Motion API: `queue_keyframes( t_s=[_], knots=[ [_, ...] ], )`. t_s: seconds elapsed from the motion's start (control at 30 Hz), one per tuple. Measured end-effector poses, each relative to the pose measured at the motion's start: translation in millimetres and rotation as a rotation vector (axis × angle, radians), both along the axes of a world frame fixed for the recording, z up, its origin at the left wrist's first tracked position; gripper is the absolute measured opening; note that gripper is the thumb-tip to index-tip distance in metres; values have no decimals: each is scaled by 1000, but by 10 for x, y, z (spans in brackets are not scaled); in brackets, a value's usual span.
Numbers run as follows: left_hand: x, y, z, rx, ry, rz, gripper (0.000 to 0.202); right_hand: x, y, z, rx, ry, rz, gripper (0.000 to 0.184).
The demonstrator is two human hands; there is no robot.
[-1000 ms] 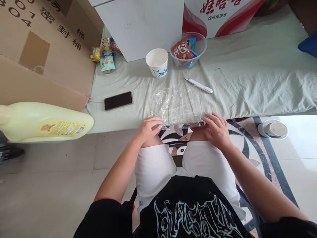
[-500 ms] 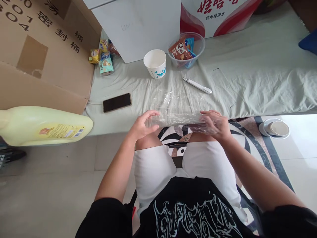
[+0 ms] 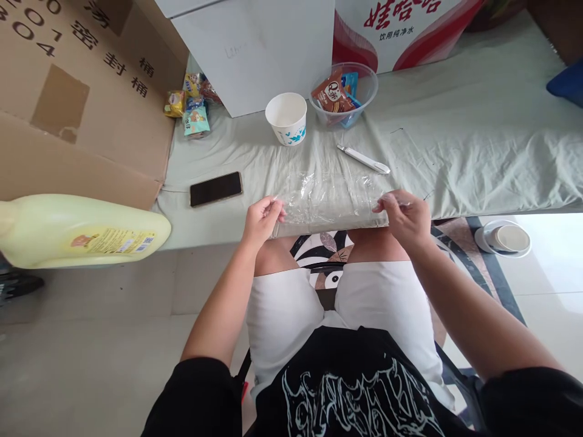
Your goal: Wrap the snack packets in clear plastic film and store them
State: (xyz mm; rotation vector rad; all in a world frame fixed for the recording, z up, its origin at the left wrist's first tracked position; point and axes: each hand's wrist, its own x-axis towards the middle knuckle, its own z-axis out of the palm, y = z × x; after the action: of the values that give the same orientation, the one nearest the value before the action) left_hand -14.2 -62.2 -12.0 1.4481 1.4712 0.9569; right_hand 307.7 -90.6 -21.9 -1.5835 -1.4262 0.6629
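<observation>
A clear, crinkled sheet of plastic film (image 3: 325, 203) stretches between my hands at the front edge of the cloth-covered surface. My left hand (image 3: 263, 220) pinches its left end between thumb and fingers. At the other end my right hand (image 3: 407, 217) has its fingers closed on the film. Whether the film is a single sheet or a bag I cannot tell. Beyond it lies a white utility knife (image 3: 363, 160), and a white paper cup (image 3: 286, 121) with a blue pattern stands upright.
Behind the cup are a clear plastic bowl (image 3: 367, 100) with snack packets and a white box (image 3: 264, 54). A black phone (image 3: 216, 189) lies to the left, near a cardboard box (image 3: 91, 109) and a large yellow bottle (image 3: 82, 232). Small snack packets (image 3: 195, 118) lie beside the cardboard.
Both hands have gone from loosely open around the film to gripping its two ends. The film has risen slightly and is spread out between them.
</observation>
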Motion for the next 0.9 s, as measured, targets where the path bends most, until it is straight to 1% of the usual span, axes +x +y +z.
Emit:
queue_keyframes(
  t_s=[0.03, 0.1, 0.2, 0.23, 0.27, 0.4, 0.5, 0.57, 0.63, 0.67, 0.7, 0.73, 0.77, 0.8, 0.83, 0.87, 0.9],
  knots=[
    [19, 41, -17, -19, -19, 54, 33, -21, 34, 25, -43, 15, -39, 42],
    [55, 117, -48, -50, -16, 141, 29, -53, 107, 64, -135, 39, -109, 38],
    [95, 186, -73, -92, 55, 198, 29, -59, 188, 85, -265, 38, -171, 23],
    [106, 195, -76, -104, 89, 206, 30, -50, 201, 82, -291, 21, -188, 20],
    [117, 199, -76, -109, 125, 216, 31, -37, 209, 75, -306, -5, -203, 21],
    [146, 205, -79, -91, 252, 246, 29, 29, 202, 21, -302, -172, -220, 34],
    [115, 215, -89, -42, 362, 274, 23, 99, 171, -23, -300, -304, -221, 47],
    [74, 203, -83, 67, 447, 355, 16, 157, 127, -36, -237, -389, -243, 57],
    [65, 159, -55, 261, 515, 409, 11, 196, 65, -28, -97, -462, -266, 59],
    [89, 127, -35, 367, 539, 387, 8, 195, 31, -18, -5, -492, -254, 56],
    [139, 90, -12, 462, 558, 324, 4, 172, 1, -6, 91, -514, -209, 52],
    [215, 52, 9, 530, 576, 227, 6, 126, -24, 5, 178, -527, -130, 47],
    [313, 17, 25, 565, 597, 113, 10, 57, -41, 9, 246, -539, -24, 43],
    [425, -13, 34, 565, 623, -2, 14, -27, -48, 5, 286, -554, 92, 40],
    [539, -33, 33, 535, 656, -108, 17, -120, -45, -9, 293, -575, 197, 38],
    [644, -45, 22, 495, 696, -188, 22, -209, -33, -35, 270, -610, 275, 39],
    [728, -46, 1, 449, 742, -237, 28, -283, -15, -71, 230, -651, 319, 41]
  ],
)
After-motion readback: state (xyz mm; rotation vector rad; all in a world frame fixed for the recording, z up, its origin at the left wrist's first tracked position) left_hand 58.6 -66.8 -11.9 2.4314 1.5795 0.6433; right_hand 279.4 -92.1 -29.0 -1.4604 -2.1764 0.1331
